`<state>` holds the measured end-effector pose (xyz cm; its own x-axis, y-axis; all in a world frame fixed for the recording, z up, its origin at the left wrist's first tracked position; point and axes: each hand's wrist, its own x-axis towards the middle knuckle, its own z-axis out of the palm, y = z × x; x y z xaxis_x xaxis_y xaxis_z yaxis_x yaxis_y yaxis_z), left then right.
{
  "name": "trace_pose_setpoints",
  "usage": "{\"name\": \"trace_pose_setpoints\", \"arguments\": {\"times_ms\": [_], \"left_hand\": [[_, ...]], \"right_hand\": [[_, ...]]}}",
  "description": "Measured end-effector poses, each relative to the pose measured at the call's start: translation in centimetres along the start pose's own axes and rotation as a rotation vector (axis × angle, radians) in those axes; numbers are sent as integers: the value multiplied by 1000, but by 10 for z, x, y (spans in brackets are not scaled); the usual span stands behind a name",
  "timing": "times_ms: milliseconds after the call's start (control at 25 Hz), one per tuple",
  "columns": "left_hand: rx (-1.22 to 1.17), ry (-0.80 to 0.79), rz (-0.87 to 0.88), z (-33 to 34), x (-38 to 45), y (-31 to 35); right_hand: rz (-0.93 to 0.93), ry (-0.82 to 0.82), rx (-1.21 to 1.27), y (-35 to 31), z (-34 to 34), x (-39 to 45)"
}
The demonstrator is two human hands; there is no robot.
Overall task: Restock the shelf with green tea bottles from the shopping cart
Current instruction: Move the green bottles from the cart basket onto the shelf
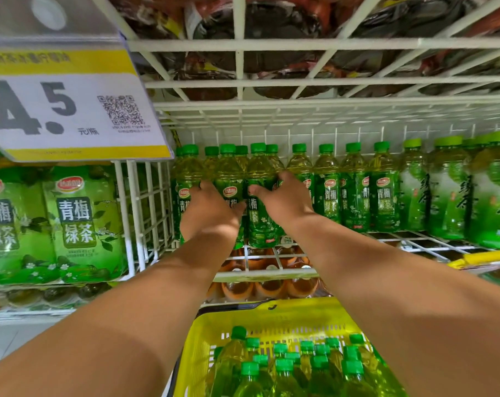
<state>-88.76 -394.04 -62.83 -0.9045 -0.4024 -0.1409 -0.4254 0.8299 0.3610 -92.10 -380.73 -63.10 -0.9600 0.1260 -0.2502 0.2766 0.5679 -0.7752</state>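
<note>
Both arms reach forward to the white wire shelf (414, 239), where a row of green tea bottles (354, 190) stands upright with green caps along the back. The left hand (207, 209) is laid against the bottles near the shelf's left end, its fingers spread over a label and curled round the side of the bottle (187, 179) there — whether it truly grips one bottle or only presses on it cannot be told. The right hand (284, 197) is splayed wide, thumb out to the left and fingers reaching right, its palm flat on the front bottle (258, 196) between the two wrists; it rests on the bottle rather than closing round it.

Further right on the same shelf stand paler green bottles (446, 190) of another label. Left of the wire divider, cartons of green tea (79, 222) fill the neighbouring bay, beneath a price tag (62, 107) reading 4.5.

Below the arms sits the yellow basket (271, 316) of the shopping cart, more green tea bottles (286, 368) packed upright in it — caps up, close together. Orange-tinted bottles (271, 285) lie on the shelf below.
</note>
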Motion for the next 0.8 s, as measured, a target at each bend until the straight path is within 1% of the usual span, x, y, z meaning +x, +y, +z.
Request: {"name": "trace_pose_setpoints", "arguments": {"times_ms": [160, 280, 400, 520, 600, 680, 800], "left_hand": [[-42, -68, 86, -3, -11, -15], [27, -1, 206, -11, -22, -33], [132, 77, 373, -16, -38, -45], [220, 46, 442, -20, -52, -48], [275, 34, 491, -22, -62, -50], [303, 54, 558, -22, -77, -49], [253, 93, 596, -18, -107, -53]], "right_hand": [[74, 7, -83, 10, -2, -6], [55, -9, -181, 10, -7, -14], [-77, -35, -316, 21, -18, -37], [-248, -38, -450, 33, -33, -67], [-359, 1, -540, 39, -41, -81], [-410, 47, -588, 44, -46, -94], [-472, 22, -626, 59, -50, -121]]}}
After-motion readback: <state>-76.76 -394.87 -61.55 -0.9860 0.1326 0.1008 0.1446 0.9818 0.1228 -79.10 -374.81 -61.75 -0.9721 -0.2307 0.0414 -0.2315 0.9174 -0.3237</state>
